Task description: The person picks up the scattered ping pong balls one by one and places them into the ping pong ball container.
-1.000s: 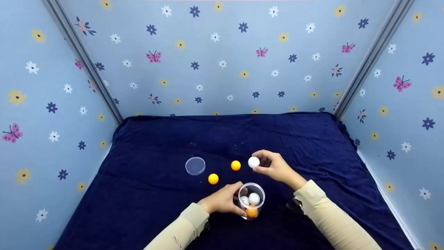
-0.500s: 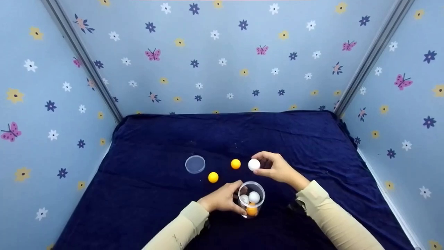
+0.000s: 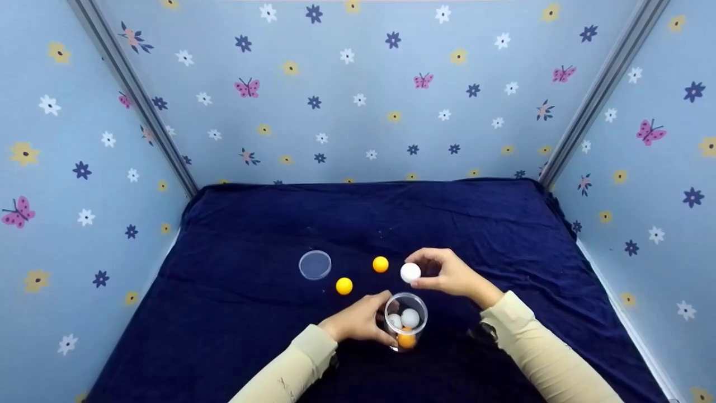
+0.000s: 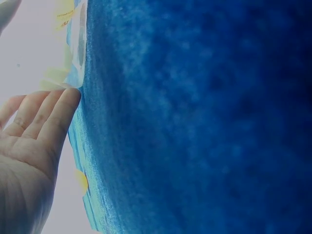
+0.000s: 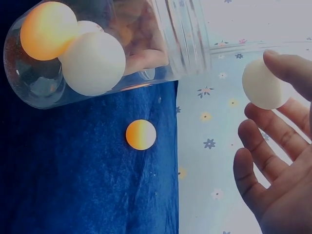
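In the head view my left hand (image 3: 361, 320) grips a clear plastic jar (image 3: 420, 319) by its left side, fingers behind and thumb in front. The jar has no lid on it; inside lie white balls (image 3: 410, 318) and an orange ball (image 3: 406, 338), all ping-pong sized. Just beyond the jar's mouth, my right hand (image 3: 450, 274) pinches a white ping-pong ball (image 3: 410, 272) between thumb and fingers. The right wrist view shows this pinch close up, the other fingers spread loosely. My left hand's palm and fingers show at the edge of the left wrist view.
Two orange ping-pong balls lie on the dark blue cloth (image 3: 251, 235): one ball (image 3: 380, 264) left of my right hand, another ball (image 3: 344, 286) nearer my left hand. A clear round lid (image 3: 315, 265) lies farther left. Flowered walls (image 3: 358, 84) enclose the back and sides.
My right hand has come slightly nearer the jar with the white ping-pong ball. The left hand keeps its grip on the jar, and the loose balls and lid have stayed put.
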Tool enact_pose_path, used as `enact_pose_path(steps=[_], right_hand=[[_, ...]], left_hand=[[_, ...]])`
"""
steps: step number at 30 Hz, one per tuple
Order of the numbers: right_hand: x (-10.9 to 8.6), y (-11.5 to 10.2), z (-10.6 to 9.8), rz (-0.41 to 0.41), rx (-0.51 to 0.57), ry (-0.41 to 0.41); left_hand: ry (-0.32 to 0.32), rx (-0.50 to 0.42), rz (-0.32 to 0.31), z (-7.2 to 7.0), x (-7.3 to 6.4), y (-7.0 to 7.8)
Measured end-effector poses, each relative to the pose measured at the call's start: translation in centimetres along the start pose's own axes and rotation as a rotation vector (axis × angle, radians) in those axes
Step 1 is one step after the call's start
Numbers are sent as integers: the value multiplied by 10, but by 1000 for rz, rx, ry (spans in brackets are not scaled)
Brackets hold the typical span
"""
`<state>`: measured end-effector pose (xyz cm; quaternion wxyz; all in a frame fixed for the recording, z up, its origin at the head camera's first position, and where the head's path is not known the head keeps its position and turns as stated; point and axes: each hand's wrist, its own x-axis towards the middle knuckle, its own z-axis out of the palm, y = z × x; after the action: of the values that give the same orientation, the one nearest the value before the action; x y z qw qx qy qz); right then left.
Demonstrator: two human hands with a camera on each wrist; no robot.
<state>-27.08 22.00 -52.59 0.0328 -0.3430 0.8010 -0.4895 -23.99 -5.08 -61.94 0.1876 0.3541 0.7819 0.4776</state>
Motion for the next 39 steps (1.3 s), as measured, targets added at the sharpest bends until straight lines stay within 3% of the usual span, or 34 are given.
enact_pose_path(steps=[14, 25, 39], right_hand=[[-8, -2, -2, -44, 25, -120], [-12, -2, 0, -52, 70, -179], [-16, 2, 2, -82, 44, -237]], left_hand=[[-3, -11, -15, 0, 0, -3], [-15, -25, -14, -1, 0, -1], [-17, -30, 5, 0, 1, -3]])
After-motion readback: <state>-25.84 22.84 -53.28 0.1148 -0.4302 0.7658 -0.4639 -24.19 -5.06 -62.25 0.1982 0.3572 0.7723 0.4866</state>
